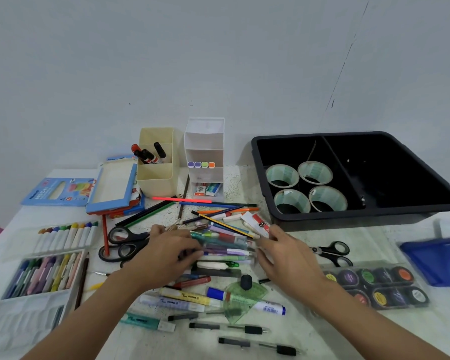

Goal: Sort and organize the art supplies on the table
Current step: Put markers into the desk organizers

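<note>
A bundle of pastel gel pens (226, 246) lies across the middle of the white table (309, 333). My left hand (164, 252) grips the bundle's left end, fingers curled round it. My right hand (286, 253) reaches in from the right, its straight fingers touching the pens' right ends beside a white and red box (260, 224). Loose coloured pencils (192, 205) fan out just behind. Highlighters (185, 298), a blue-capped marker (268, 306) and black pens (229, 328) lie nearer to me. The hands are slightly blurred.
At the back stand a beige organizer (156, 175) holding markers, a white tiered organizer (204, 152) and a black bin (390, 178) with tape rolls (282, 175). Scissors (122, 245) and pastel trays (42, 274) are left; scissors (333, 252), paint pots (374, 284) and a blue box (437, 261) right.
</note>
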Demonstrator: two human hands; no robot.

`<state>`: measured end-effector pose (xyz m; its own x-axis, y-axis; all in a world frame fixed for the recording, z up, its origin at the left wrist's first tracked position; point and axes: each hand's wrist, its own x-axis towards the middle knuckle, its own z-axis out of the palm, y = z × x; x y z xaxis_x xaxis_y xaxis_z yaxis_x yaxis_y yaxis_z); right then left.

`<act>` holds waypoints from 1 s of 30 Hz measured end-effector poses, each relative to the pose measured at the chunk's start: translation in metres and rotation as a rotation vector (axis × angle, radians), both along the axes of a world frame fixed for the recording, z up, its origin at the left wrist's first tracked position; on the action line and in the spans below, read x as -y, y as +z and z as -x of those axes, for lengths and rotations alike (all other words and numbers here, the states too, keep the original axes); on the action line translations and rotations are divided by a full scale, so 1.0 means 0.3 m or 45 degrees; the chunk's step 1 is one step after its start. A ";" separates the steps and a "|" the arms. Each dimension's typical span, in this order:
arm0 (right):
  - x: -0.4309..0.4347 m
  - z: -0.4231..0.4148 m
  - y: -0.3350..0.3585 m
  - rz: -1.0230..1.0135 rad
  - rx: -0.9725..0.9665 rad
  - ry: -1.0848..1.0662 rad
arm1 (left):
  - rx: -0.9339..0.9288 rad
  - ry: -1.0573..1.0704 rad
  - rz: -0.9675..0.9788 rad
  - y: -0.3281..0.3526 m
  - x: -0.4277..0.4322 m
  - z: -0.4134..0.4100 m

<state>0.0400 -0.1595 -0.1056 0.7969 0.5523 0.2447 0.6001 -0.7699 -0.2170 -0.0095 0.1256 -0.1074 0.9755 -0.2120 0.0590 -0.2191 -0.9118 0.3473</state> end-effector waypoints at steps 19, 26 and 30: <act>-0.076 -0.034 -0.019 -0.001 -0.270 0.242 | -0.141 -0.002 -0.158 0.017 -0.014 -0.002; -0.134 -0.049 -0.005 -0.018 -0.231 0.396 | -0.258 -0.018 -0.222 0.034 -0.020 -0.034; -0.166 -0.047 0.010 0.081 -0.192 0.347 | -0.274 -0.072 -0.232 0.041 -0.024 -0.041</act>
<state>0.0540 -0.1097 -0.1026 0.6423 0.7608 0.0929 0.7508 -0.6001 -0.2758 0.0027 0.1327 -0.0951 0.9479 -0.2544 -0.1919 -0.2103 -0.9518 0.2232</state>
